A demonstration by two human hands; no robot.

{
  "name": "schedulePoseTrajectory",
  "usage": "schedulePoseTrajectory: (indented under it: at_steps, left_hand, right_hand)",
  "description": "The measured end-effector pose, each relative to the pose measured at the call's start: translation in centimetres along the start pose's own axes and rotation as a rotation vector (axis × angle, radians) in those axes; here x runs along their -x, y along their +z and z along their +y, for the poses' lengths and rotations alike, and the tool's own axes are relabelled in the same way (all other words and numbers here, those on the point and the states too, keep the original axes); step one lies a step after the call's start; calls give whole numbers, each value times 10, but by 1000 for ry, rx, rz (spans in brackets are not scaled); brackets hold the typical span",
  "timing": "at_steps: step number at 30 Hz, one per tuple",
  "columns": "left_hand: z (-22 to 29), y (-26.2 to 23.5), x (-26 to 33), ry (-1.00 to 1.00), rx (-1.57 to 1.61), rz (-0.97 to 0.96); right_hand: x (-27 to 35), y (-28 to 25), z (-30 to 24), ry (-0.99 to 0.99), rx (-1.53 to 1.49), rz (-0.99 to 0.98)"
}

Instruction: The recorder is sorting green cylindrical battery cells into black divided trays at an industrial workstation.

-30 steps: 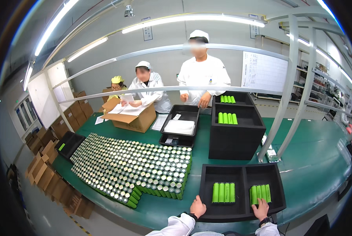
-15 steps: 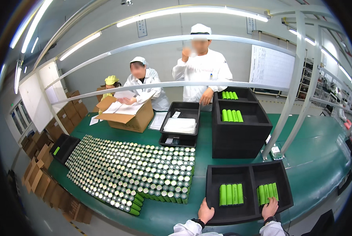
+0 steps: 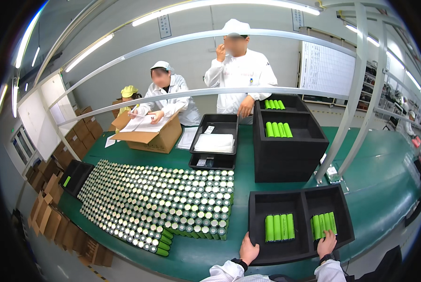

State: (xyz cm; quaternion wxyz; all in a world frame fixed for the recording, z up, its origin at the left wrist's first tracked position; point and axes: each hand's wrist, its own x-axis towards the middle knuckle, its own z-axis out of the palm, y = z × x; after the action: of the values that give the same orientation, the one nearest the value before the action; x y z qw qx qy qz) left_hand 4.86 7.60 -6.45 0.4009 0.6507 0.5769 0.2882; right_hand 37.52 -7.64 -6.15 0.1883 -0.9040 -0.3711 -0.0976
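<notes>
A black two-compartment tray [image 3: 278, 199] sits near the front edge of the green table, right of centre. My left hand [image 3: 249, 250] grips its left wall near the front corner, with the thumb over the rim. In the left compartment lies a row of green cylindrical battery cells [image 3: 280, 227]. The right compartment holds another battery pack [image 3: 323, 224] of green cells side by side. Over the near wall reaches my right hand [image 3: 327, 244], its bent fingers on the near end of that pack. The fingertips are partly hidden against the cells.
Upright battery cells [image 3: 158, 202] cover the table's left half. Behind my tray rises a stack of black trays [image 3: 288, 160]. Farther back are black bins [image 3: 213, 160] and an open cardboard box [image 3: 151, 141]. Metal rails [image 3: 210, 92] cross overhead. Co-workers [image 3: 241, 70] stand opposite.
My view has tilted a little. Both of my hands keep their places on the tray and the battery pack. Across the table, a co-worker's hands and papers have shifted over the cardboard box.
</notes>
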Motion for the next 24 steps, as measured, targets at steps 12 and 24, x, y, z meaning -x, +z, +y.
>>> schedulePoseTrajectory:
  at_steps: [12, 24]
  left_hand:
    - [-3, 2, 0, -3, 11, 10]
    - [0, -3, 1, -14, 32, 26]
  right_hand:
    - [-2, 2, 1, 9, -4, -19]
    - [-2, 3, 0, 12, 8, -25]
